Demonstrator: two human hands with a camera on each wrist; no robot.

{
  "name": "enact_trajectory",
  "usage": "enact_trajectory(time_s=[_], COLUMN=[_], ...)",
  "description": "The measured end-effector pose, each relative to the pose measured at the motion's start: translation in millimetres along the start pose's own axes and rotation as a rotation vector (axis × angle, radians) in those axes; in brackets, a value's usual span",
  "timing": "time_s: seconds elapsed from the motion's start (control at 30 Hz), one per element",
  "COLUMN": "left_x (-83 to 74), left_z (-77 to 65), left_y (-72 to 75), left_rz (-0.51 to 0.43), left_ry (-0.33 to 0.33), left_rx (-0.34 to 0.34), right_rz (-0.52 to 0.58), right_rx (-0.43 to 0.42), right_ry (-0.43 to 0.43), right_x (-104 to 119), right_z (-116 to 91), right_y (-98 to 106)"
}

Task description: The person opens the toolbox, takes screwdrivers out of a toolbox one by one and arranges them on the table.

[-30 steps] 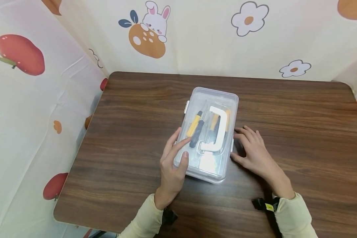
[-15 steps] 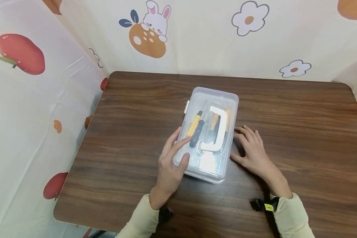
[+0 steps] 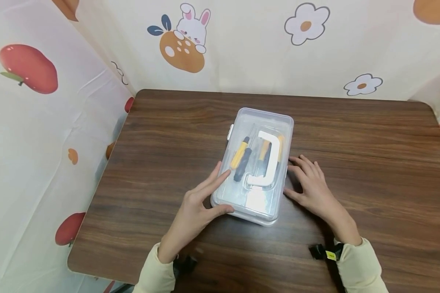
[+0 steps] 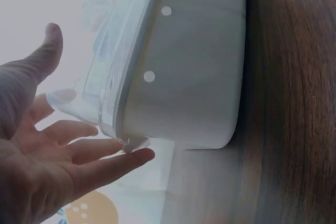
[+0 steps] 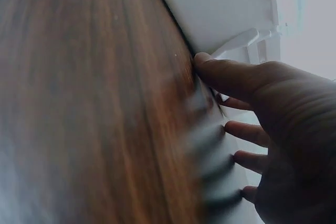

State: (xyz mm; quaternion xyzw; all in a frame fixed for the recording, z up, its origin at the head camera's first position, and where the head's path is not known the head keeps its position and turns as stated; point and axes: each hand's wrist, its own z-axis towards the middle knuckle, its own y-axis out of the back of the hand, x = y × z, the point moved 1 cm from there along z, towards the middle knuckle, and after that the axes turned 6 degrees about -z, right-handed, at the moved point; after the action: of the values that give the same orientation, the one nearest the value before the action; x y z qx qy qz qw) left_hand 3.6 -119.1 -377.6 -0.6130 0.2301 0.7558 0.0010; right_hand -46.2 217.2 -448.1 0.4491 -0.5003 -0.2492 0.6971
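Note:
A translucent plastic tool box [image 3: 256, 203] stands on the table with its lid down and a white handle [image 3: 273, 162] folded flat. Through the lid show a yellow-handled screwdriver [image 3: 240, 154], a dark-handled one [image 3: 243, 165] and more yellow and dark handles. At the box's near left corner is my left hand [image 3: 190, 205], fingers extended along the left side. The left wrist view has its fingertips by a small side clasp [image 4: 135, 143], thumb raised apart. My right hand [image 3: 313, 189] rests along the right side, fingers loosely bent; its thumb is near a white clasp [image 5: 239, 41] in the right wrist view.
The brown wood-grain table [image 3: 161, 162] surrounds the box. Its far edge meets a patterned cloth [image 3: 242, 49], and another cloth [image 3: 22, 142] hangs along the left. Black straps with small devices [image 3: 326, 252] sit at the wrists.
My left hand has swung down and left, its thumb shifting from over the lid to the near left corner. The right hand and the box stay put.

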Motion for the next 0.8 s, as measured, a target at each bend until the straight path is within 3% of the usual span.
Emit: enact_trajectory(time_s=[0.2, 0.4, 0.6, 0.8], left_x=[-4.6, -1.1, 3.4, 8.6], left_z=[-3.5, -4.3, -3.5, -4.5], left_y=[-2.3, -4.4, -3.7, -1.5], left_rz=[0.017, 0.008, -0.057, -0.116], left_ry=[0.008, -0.059, -0.069, -0.079], left_rx=[-0.072, -0.13, -0.166, -0.184], right_rz=[0.013, 0.145, 0.274, 0.321], right_rx=[0.002, -0.028, -0.135, -0.187], right_ry=[-0.016, -0.019, 0.072, 0.107], right_x=[9, 27, 46, 55], right_z=[-6, -17, -18, -14], right_y=[8, 17, 23, 24])
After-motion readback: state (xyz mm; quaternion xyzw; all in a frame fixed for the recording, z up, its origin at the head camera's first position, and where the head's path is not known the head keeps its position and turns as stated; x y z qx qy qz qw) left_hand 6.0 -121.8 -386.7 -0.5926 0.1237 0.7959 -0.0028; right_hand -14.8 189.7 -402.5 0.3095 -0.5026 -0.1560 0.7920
